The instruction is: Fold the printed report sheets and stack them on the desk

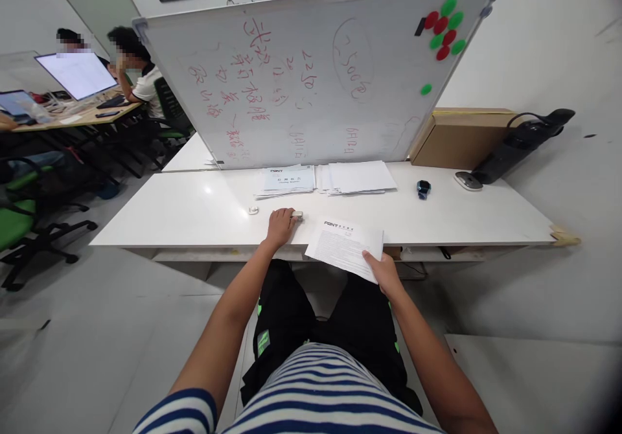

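My left hand rests on the white table near its front edge, fingers curled over a small white object that pokes out past the fingertips. My right hand pinches the near corner of a printed sheet, which lies partly on the table and hangs over its front edge. Farther back lie two paper stacks, one with a printed cover and one blank.
A whiteboard with red writing and magnets leans at the table's back. A small white item, a dark watch, a cardboard box and a black device are on the table. Two people sit at a desk far left.
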